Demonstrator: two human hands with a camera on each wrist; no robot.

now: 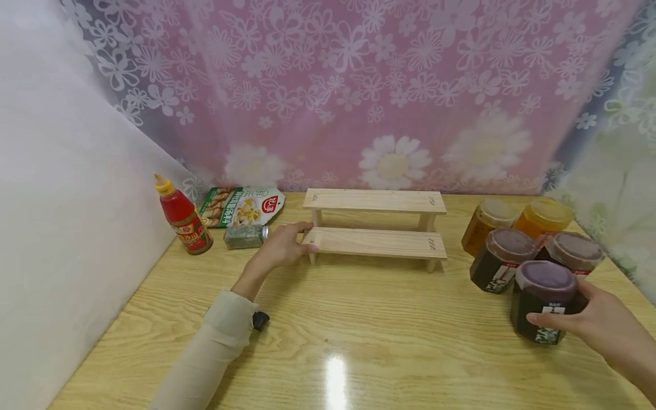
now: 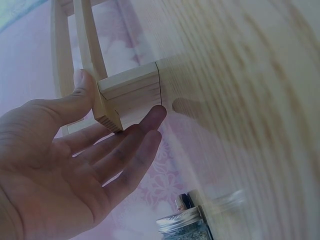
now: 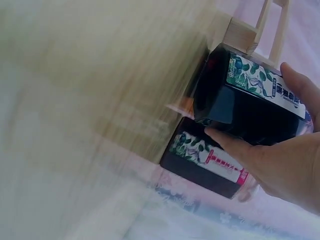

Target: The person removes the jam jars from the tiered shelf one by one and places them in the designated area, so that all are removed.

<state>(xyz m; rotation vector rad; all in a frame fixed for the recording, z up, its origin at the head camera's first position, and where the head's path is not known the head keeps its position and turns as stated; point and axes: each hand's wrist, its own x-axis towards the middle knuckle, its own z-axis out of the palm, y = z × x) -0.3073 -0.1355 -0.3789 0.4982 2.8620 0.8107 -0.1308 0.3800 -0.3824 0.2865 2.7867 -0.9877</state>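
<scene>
A two-tier wooden rack (image 1: 376, 242) stands near the back of the table. My left hand (image 1: 284, 245) holds the left end of its lower shelf; in the left wrist view the thumb lies on one face of the board (image 2: 107, 112) and the fingers reach round the other side. On the right, my right hand (image 1: 597, 316) grips a dark jar (image 1: 533, 307) with a purple lid and a white label. The right wrist view shows thumb and fingers on opposite sides of this jar (image 3: 245, 105), its base seemingly just off the table.
Behind the held jar stand two dark jars (image 1: 502, 259) (image 1: 574, 253), an amber jar (image 1: 487, 225) and an orange jar (image 1: 543, 222). At left are a red sauce bottle (image 1: 184, 219), a food packet (image 1: 243, 206) and a small herb jar (image 1: 245, 237). A flowered curtain (image 1: 328, 97) hangs behind.
</scene>
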